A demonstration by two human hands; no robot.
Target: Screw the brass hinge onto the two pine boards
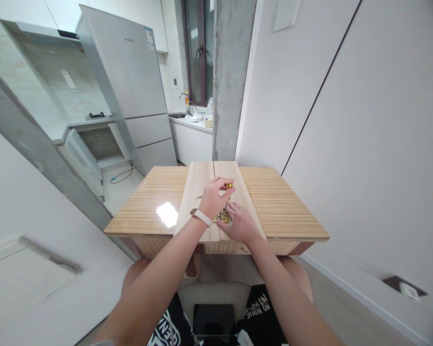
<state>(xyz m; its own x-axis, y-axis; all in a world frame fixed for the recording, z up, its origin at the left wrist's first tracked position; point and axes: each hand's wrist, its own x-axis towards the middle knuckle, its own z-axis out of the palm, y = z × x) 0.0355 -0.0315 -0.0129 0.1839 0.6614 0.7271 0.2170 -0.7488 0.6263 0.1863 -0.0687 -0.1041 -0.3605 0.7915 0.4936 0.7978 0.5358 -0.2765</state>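
My left hand (216, 197), with a white-strapped watch on its wrist, pinches the yellow-and-black handle of a screwdriver (230, 185) between thumb and fingers. The screwdriver stands roughly upright, its tip hidden by my hands. Below it, my right hand (241, 222) has its fingertips by the shaft and its thumb pressed on a brass-coloured hinge (221, 217). That hinge lies at the seam of two pale wooden boards (199, 175) set side by side. Left of my left hand lies a small metal piece (199, 197), too small to name.
The boards lie across a striped wooden table (285, 206) with a glossy top. A concrete pillar (232, 81) and white wall (364, 144) stand beyond and to the right. At the back left are a fridge (130, 72) and a sink counter (193, 139). My legs are under the table's front edge.
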